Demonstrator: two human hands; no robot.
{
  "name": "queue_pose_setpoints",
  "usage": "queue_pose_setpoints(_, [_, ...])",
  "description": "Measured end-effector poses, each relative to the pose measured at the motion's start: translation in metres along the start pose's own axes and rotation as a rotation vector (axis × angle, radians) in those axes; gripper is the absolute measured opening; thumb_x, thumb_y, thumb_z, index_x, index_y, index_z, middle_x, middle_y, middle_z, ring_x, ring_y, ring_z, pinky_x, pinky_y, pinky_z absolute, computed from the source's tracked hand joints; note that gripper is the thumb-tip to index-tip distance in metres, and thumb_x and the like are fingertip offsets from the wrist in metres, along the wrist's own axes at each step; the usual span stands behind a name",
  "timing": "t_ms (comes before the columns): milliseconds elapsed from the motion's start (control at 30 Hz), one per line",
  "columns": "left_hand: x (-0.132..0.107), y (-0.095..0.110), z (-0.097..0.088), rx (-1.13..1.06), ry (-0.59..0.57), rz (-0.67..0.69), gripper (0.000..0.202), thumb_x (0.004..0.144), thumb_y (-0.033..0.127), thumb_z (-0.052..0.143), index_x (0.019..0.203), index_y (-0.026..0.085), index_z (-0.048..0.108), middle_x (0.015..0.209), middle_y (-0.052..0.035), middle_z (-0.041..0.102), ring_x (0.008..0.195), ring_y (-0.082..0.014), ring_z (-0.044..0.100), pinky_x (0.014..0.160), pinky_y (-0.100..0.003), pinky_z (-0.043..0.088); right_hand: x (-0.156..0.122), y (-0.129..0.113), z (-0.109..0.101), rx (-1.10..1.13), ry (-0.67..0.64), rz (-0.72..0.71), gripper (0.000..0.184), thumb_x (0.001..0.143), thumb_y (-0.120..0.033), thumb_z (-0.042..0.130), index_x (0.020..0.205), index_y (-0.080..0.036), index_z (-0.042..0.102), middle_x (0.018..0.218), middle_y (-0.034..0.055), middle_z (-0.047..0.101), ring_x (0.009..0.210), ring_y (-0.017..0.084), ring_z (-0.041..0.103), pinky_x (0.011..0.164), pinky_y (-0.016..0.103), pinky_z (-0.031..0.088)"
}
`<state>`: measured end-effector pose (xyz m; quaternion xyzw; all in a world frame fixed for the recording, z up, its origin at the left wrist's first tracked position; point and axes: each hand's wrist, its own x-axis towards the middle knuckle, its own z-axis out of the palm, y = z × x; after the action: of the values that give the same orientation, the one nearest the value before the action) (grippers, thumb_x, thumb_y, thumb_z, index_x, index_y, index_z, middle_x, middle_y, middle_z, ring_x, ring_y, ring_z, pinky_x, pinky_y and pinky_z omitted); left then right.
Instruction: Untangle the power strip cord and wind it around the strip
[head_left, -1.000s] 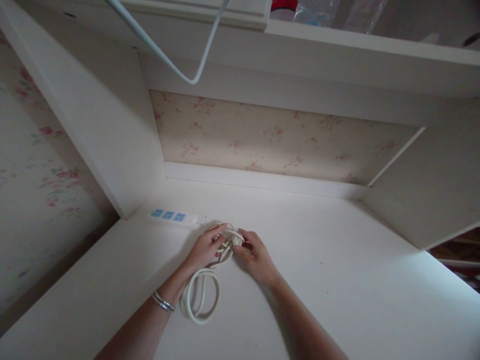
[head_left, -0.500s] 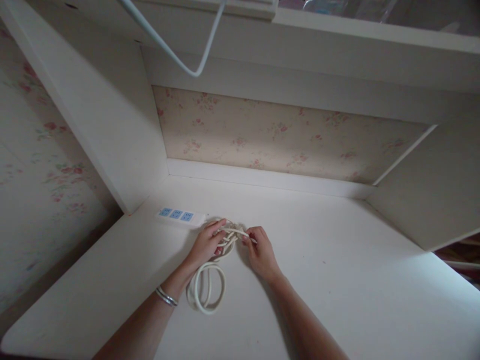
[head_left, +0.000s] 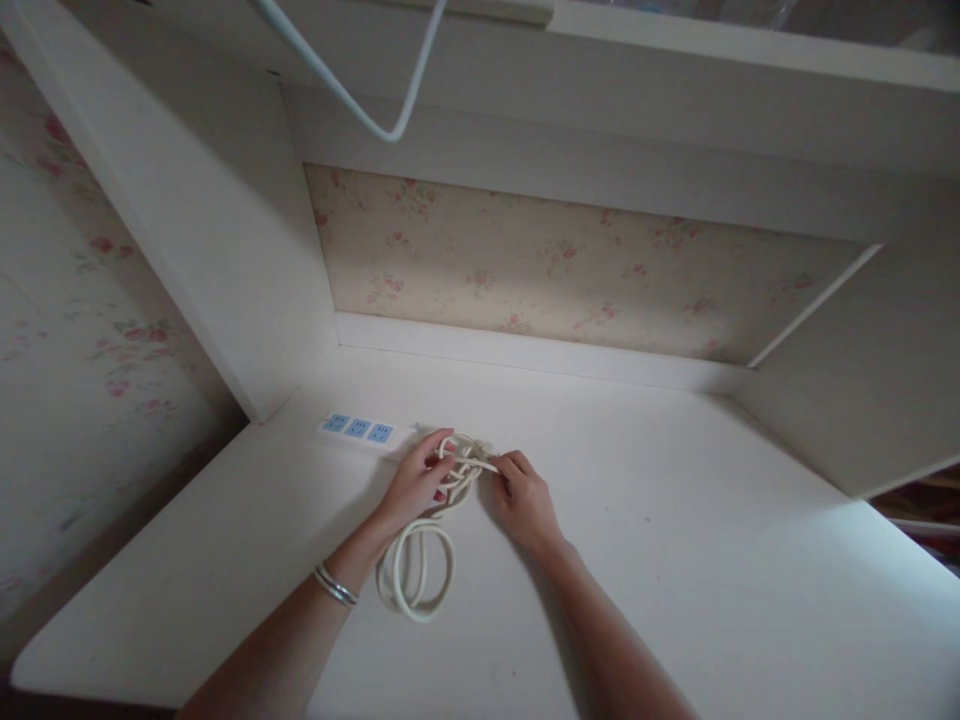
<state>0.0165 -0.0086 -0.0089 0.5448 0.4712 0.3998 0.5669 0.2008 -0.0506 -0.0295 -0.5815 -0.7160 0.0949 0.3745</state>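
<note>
A white power strip point(head_left: 358, 430) with several blue sockets lies on the desk, and its off-white cord point(head_left: 453, 585) is tangled to its right, with a loose loop lying nearer me. My left hand point(head_left: 418, 475) is curled around part of the tangle, a strand between thumb and fingers. Across from it, my right hand point(head_left: 523, 498) pinches the cord at the right side of the tangle. A silver bangle point(head_left: 336, 584) circles my left wrist. The cord's plug end cannot be made out.
The white desk top point(head_left: 675, 560) spreads around my hands. White side panels point(head_left: 202, 220) rise left and right, with flowered wallpaper point(head_left: 562, 260) behind. A pale bent rod or cable point(head_left: 390, 130) hangs overhead below a shelf point(head_left: 600, 110).
My right fingers have closed further over the cord, and less of its strand shows beyond them. The left hand's strand now bends in a small loop at the fingers. The view has shifted slightly.
</note>
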Motion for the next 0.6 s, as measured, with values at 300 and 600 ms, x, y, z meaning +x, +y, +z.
queue_pose_setpoints(300, [0.002,0.002,-0.008,-0.257,-0.148,-0.106,0.072,0.072,0.026,0.073,0.136,0.031,0.041,0.11,-0.006,0.062,0.078,-0.0117,0.061,0.06,-0.019,0.05,0.013,0.015,0.003,0.584,0.119,0.448,0.036,0.078,-0.048,0.062,0.099,-0.02,0.067,0.084,0.0041,0.066,0.068,0.016,0.06,0.065,0.029,0.048])
queue_pose_setpoints(600, [-0.013,0.011,-0.012,0.256,-0.26,0.209,0.052,0.085,0.037,0.057,0.134,0.029,0.047,0.126,-0.0062,0.06,0.101,-0.0222,0.061,0.068,-0.027,0.055,0.018,0.015,0.0,0.825,0.255,0.621,0.039,0.066,-0.05,0.074,0.082,-0.017,0.061,0.064,-0.0027,0.058,0.052,0.011,0.052,0.05,0.023,0.043])
